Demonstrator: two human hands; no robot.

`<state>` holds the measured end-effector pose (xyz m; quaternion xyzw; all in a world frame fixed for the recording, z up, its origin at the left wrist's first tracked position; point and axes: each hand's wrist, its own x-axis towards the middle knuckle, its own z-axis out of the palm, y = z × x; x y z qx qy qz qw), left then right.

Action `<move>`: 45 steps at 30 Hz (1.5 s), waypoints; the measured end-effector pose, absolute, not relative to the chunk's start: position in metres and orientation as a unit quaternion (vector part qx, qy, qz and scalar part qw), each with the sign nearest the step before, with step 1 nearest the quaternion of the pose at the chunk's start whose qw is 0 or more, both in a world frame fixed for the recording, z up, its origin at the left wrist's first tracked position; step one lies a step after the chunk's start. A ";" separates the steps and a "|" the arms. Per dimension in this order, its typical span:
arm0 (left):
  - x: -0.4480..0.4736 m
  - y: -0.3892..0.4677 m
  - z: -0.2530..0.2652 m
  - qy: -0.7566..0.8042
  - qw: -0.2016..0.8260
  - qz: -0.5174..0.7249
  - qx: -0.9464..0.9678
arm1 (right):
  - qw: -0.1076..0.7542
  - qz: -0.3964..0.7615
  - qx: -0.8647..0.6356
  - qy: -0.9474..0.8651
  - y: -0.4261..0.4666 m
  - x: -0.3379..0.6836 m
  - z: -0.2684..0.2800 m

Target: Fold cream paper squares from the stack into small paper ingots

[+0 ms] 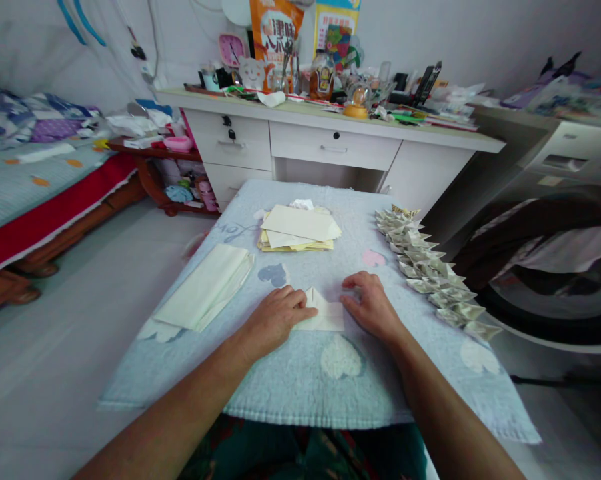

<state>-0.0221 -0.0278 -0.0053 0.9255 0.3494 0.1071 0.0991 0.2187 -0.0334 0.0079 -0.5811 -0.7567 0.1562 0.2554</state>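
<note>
Paper sheet [330, 321], part-folded — left hand [279, 312] on its left side, pinching or pressing, I can't tell; right hand [373, 303] by its right edge, thumb and fingers apart.

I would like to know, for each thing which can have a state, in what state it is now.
Small paper: partly folded, flat on the cloth
Left hand: fingers resting on this paper
Right hand: fingers bent, at the paper's right edge
Paper stack: uneven, edges not aligned
Paper bundle: lying flat, layered
Folded paper pieces: lined up in a row
Cloth: spread out
Middle drawer: shut
</note>
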 end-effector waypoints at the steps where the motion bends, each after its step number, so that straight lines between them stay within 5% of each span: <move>1: -0.022 -0.028 -0.005 0.349 0.096 0.107 0.926 | 0.299 0.161 -0.559 -0.757 -0.035 0.216 0.010; 3: -0.021 -0.028 -0.006 0.351 0.095 0.109 0.925 | 0.343 0.197 -0.494 -0.774 -0.039 0.208 0.014; 13: -0.021 -0.022 -0.007 0.385 0.242 0.207 0.866 | 0.191 0.200 -0.390 -0.879 -0.045 0.192 0.006; 26: -0.028 -0.021 -0.004 0.516 0.176 0.165 0.822 | 0.061 0.097 -0.385 -0.916 -0.055 0.186 0.026; 45: -0.043 -0.016 -0.002 0.526 0.183 0.137 0.819 | 0.068 0.129 -0.410 -0.900 -0.072 0.225 0.032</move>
